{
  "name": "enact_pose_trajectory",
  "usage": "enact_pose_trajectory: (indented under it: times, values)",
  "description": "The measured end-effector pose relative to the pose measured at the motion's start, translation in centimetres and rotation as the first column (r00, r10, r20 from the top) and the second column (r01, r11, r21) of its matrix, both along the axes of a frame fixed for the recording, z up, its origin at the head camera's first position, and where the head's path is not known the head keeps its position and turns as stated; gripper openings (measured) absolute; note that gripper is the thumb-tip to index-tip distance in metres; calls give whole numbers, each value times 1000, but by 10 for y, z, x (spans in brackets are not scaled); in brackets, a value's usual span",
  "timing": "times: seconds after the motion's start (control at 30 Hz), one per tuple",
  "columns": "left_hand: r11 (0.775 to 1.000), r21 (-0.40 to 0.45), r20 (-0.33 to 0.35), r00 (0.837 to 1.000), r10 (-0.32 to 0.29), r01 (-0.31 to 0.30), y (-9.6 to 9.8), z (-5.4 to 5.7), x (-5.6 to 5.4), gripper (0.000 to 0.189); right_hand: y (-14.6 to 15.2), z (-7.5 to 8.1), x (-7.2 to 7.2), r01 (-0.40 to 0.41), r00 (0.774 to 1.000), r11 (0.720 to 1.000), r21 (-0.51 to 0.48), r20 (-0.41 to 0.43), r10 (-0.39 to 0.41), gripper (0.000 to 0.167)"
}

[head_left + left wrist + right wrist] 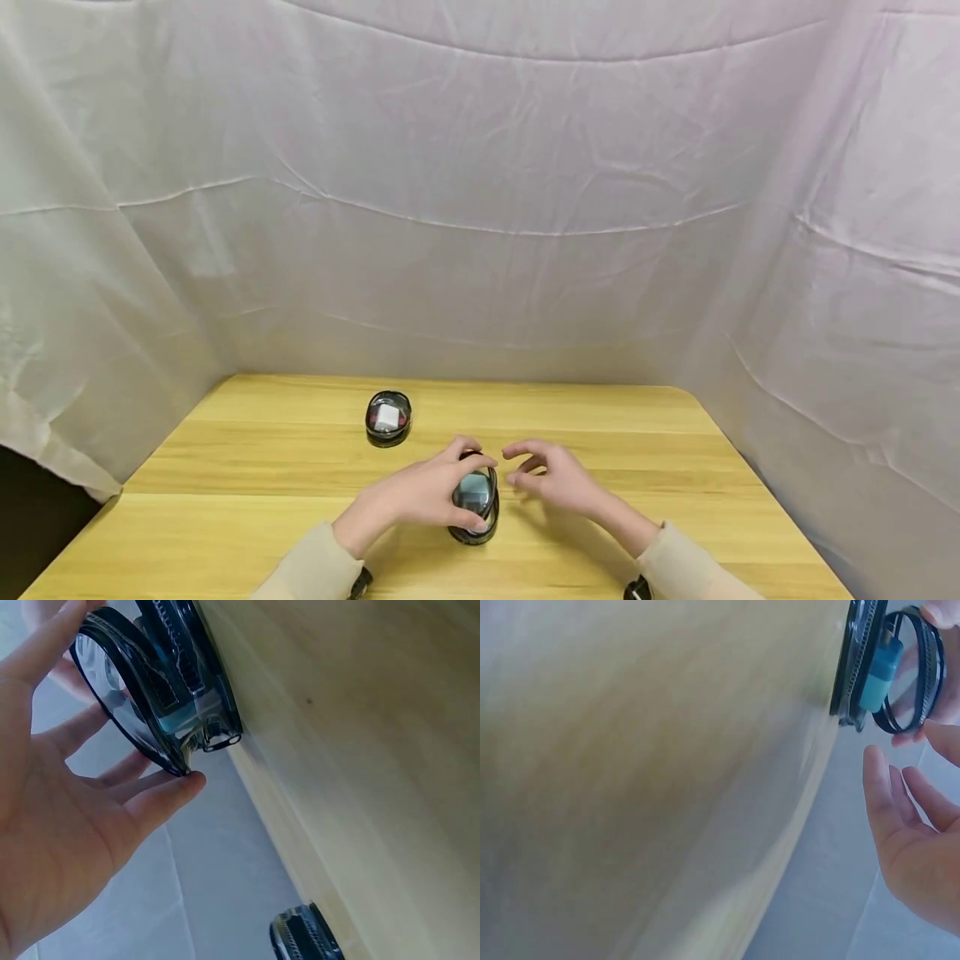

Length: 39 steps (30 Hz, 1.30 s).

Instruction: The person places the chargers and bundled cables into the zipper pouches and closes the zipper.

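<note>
A small oval zip case (491, 521) with clear panels and black trim sits on the table near its front middle. Its lid is tilted partly up, and a blue-teal block-like item (883, 675) shows inside. My left hand (420, 496) holds the lid by its rim, thumb on the near side and fingers on the far side. In the left wrist view the same case (180, 667) gapes between lid and base. To the right of it, my right hand (558, 482) hovers apart from the case, fingers loosely bent and holding nothing.
A second, similar oval case (387, 418) with a white item inside lies farther back and left on the wooden table (600, 425). Pale cloth (480, 283) hangs behind the table and along both sides. Dark wrist straps show below both sleeves.
</note>
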<state>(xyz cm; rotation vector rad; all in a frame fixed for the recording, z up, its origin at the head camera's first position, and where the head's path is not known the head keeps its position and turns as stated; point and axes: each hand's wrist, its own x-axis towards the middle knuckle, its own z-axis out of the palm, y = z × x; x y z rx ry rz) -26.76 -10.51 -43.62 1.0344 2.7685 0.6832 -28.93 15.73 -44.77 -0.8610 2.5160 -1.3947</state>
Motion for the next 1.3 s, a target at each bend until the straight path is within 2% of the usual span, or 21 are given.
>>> enact_pose_trajectory:
  times: [0.1, 0.17, 0.33, 0.47, 0.73, 0.93, 1.07, 1.3]
  values:
    - [999, -49, -6, 1000, -3, 3, 3, 2, 1, 82, 1, 3, -1, 24, 1000, 999, 26, -12, -24, 39]
    - [997, -81, -20, 1000, -3, 1, 6, 2, 3, 84, 1, 4, -2, 14, 1000, 1000, 27, 12, -14, 41]
    - [990, -143, -63, 998, 13, -22, 12, 1, 6, 92, 3, 2, -6, -68, 994, 996, 49, 89, 64, 48]
    - [985, -168, -68, 997, 40, -51, 15, 0, 8, 98, 1, 2, -8, -115, 986, 991, 73, 126, 106, 48]
    - [974, -208, -91, 993, 70, -88, 17, -3, 12, 100, -12, -2, -12, -108, 975, 993, 40, 197, 98, 43]
    - [972, -215, -78, 994, 79, -94, 18, -4, 12, 98, -20, -3, -15, -85, 983, 992, 90, 173, 68, 36]
    - [972, -215, -71, 994, 78, -92, 18, -5, 12, 97, -25, -5, -16, -94, 979, 993, 71, 185, 80, 34]
    - [975, -204, -85, 994, 71, -87, 17, -5, 11, 96, -29, -6, -17, -69, 988, 993, 101, 145, 53, 32]
